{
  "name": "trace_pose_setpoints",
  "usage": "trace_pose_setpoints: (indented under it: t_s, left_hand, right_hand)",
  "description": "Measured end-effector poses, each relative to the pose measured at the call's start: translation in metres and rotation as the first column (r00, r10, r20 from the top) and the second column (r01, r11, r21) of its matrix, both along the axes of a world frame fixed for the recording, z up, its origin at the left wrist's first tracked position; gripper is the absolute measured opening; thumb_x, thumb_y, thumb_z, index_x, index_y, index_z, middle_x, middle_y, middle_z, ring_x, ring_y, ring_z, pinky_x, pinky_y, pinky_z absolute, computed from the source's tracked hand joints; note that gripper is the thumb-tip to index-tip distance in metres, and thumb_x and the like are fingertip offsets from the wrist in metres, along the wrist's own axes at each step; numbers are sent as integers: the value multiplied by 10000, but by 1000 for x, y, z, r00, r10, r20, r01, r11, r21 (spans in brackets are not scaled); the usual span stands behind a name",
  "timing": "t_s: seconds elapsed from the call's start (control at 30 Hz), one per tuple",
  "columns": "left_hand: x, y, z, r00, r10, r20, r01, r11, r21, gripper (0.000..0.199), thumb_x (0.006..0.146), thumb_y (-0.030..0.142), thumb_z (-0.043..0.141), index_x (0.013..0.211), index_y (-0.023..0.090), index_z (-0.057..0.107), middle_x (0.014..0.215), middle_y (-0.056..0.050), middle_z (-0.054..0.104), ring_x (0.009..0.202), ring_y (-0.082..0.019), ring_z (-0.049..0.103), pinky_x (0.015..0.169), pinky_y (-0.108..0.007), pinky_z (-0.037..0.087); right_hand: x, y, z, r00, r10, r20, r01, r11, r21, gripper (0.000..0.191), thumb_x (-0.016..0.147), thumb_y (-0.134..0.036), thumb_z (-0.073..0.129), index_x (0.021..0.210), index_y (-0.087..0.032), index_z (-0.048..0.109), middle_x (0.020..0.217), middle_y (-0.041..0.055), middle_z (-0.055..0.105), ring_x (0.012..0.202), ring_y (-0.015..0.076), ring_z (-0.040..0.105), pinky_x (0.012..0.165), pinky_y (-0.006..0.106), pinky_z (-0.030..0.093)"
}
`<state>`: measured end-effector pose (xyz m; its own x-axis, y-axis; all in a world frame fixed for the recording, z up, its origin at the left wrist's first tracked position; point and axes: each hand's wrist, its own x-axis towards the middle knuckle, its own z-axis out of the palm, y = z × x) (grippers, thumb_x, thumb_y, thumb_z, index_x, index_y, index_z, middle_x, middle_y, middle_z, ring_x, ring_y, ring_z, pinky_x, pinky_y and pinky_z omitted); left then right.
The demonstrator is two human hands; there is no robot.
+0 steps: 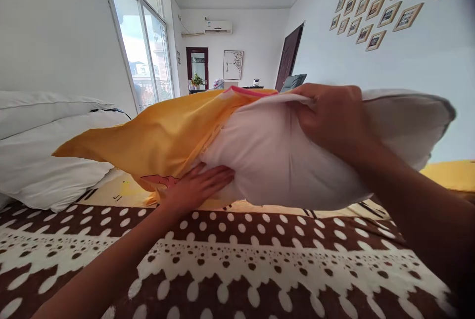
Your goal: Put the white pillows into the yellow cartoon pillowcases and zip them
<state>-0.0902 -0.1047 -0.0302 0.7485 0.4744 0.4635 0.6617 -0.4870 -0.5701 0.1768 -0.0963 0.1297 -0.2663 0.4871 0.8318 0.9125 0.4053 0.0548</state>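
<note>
A white pillow (267, 156) lies partly inside a yellow pillowcase (163, 126), its right part bare. The case has a pink edge at the top and a red print low down. My right hand (330, 111) is closed on the pillow's upper side, pinching white fabric near the case opening. My left hand (200, 185) rests with fingers spread against the lower side of the pillow, where the yellow case meets the white. The pillow is raised somewhat above the patterned blanket (230, 259).
White pillows (48, 151) are stacked at the left. A tall window (141, 42) stands behind them. Framed pictures (389, 12) hang on the right wall. A yellow item (451, 174) lies at the right edge, and a dark chair back (293, 82) shows behind the pillow.
</note>
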Motion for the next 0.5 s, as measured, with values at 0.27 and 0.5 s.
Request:
trace_pose_setpoints:
  t_s: [0.27, 0.5]
  left_hand:
    - [43, 84, -2, 217, 400, 890, 484, 748, -454, 373, 739, 135, 582, 1109, 180, 613, 1263, -116, 606, 1279, -293, 429, 1057, -477, 311]
    - [53, 41, -98, -182, 765, 617, 762, 507, -404, 221, 705, 262, 559, 889, 146, 596, 699, -54, 666, 613, -178, 632, 556, -279, 497]
  right_hand:
    - [-63, -47, -10, 930, -66, 361, 117, 986, -121, 328, 848, -80, 402, 1122, -143, 572, 946, 107, 658, 775, 262, 632, 620, 350, 466]
    - [-113, 1, -140, 895, 181, 408, 70, 845, -530, 258, 905, -90, 411, 1096, -99, 583, 955, 147, 665, 828, 253, 635, 648, 338, 464]
